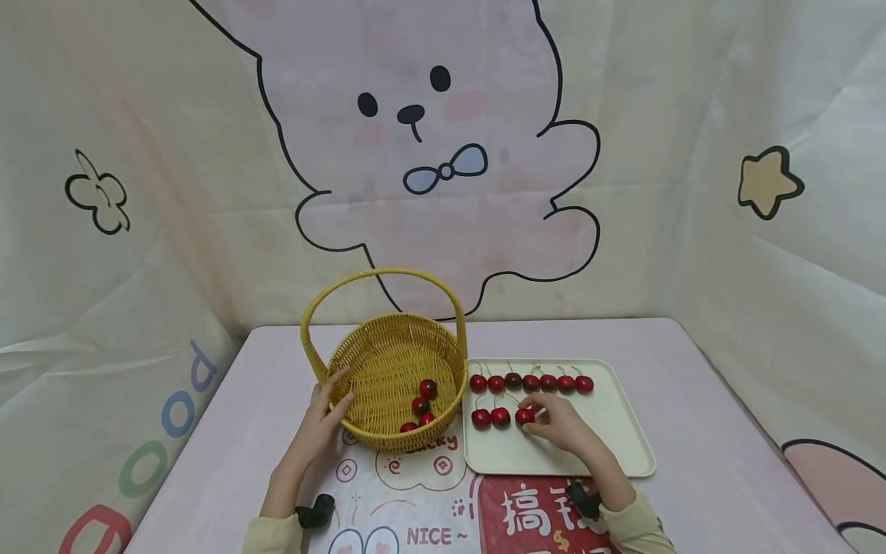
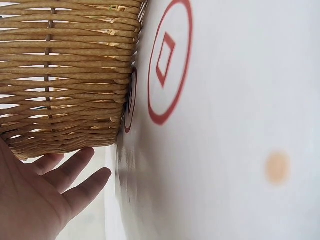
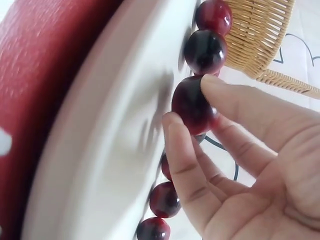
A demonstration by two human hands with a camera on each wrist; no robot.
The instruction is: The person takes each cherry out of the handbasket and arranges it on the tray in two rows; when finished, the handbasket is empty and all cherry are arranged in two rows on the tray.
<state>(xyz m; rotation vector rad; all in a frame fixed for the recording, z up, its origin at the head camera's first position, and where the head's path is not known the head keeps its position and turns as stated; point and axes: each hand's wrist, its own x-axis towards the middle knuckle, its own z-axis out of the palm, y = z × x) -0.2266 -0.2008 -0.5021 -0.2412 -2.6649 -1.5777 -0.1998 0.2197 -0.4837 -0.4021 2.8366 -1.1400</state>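
On the table stands a yellow wicker basket (image 1: 388, 369) with a tall handle and several red cherries (image 1: 420, 405) inside. My left hand (image 1: 324, 419) rests at the basket's left rim; in the left wrist view its fingers (image 2: 70, 170) lie spread and fairly straight along the outer weave. Over the cream tray (image 1: 554, 454), my right hand (image 1: 564, 423) pinches a dark red cherry (image 3: 192, 105) between thumb and fingers. That cherry is at the right end of the front row, beside two others (image 1: 500, 418). Whether it touches the tray is hard to tell.
A back row of several stemmed cherries (image 1: 531, 383) lines the tray's far side. Basket and tray stand side by side, nearly touching. Under them lies a printed mat (image 1: 429, 531) with red and white patterns. A cloth backdrop (image 1: 644, 231) surrounds the table.
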